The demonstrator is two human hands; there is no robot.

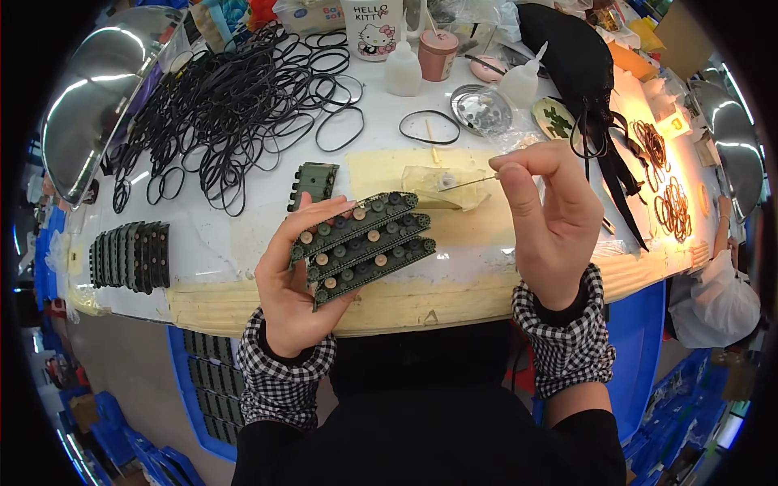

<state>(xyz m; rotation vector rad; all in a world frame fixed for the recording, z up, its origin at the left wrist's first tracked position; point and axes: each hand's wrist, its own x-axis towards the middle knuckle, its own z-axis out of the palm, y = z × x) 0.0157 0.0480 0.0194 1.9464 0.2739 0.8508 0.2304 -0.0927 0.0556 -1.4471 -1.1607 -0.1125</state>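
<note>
My left hand [293, 312] holds a fanned stack of dark green toy tank wheel strips [369, 247], three rows showing, with tan and green round wheels facing up. In my right hand [557, 219], raised over the table, thumb and index finger pinch a thin needle-like tool [474, 183]. Its far end reaches a small whitish blob [446, 181] on a yellowish film-wrapped block [466, 198]; I cannot tell if it touches. Just beyond my left fingers lies another dark green strip piece [314, 183]. A row of similar strips [130, 255] stands at the table's left.
A large heap of black rubber loops [235, 113] covers the back left. White squeeze bottles [403, 71], a pink cup [438, 57] and a metal dish [480, 109] stand at the back. A black bag [567, 57] lies right. Blue trays [190, 381] sit below the table edge.
</note>
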